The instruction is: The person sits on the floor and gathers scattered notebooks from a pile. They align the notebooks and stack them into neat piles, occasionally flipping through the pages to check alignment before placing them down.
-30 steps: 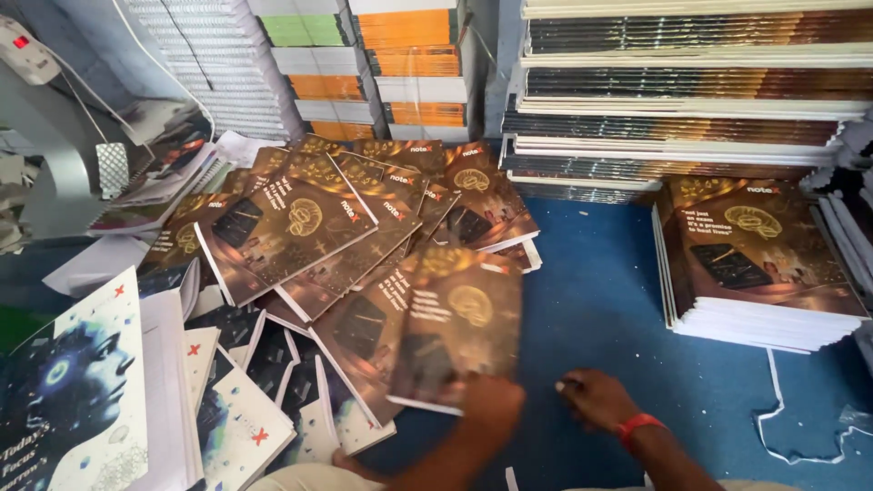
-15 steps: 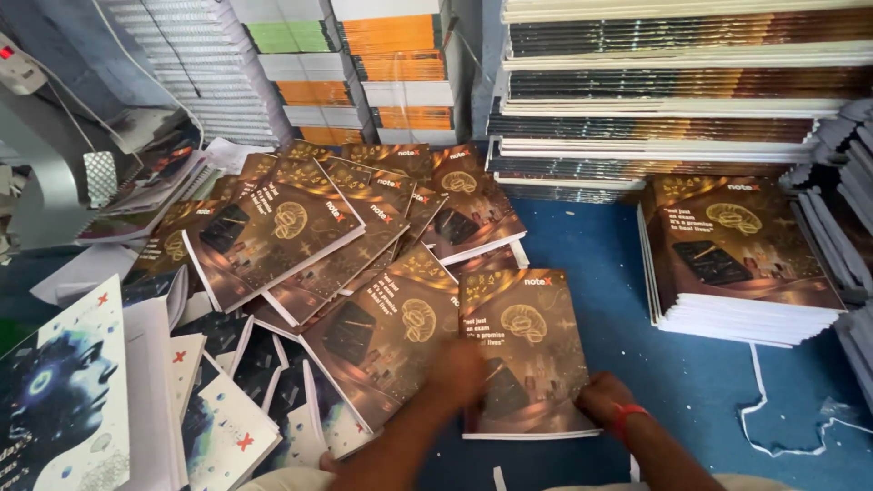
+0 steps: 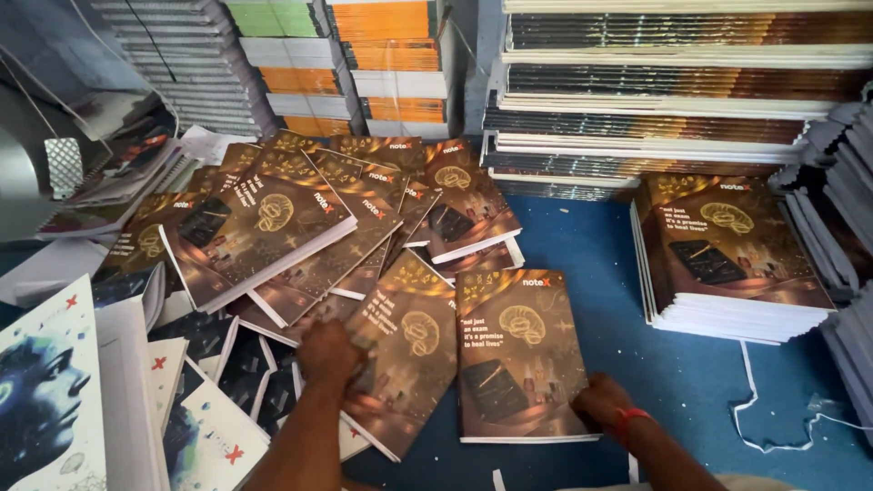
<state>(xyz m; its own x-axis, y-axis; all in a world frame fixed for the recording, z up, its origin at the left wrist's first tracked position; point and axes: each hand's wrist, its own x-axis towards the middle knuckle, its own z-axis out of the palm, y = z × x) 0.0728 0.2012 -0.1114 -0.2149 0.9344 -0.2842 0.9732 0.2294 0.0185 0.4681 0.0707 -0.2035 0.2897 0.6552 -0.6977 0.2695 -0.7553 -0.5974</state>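
Lone notebook (image 3: 520, 355) on floor (image 3: 600, 245), between scattered heap (image 3: 300, 227) at left and neat stack (image 3: 727, 255) at right.

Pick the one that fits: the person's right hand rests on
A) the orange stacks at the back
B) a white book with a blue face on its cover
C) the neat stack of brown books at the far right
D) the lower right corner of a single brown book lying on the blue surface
D: the right hand sits on the lower right corner of the brown book lying alone on the blue surface.

The left hand (image 3: 329, 350) lay palm-down left of the upright brown notebook (image 3: 521, 355); the right hand (image 3: 600, 403), a red band at its wrist, gripped its lower right corner.
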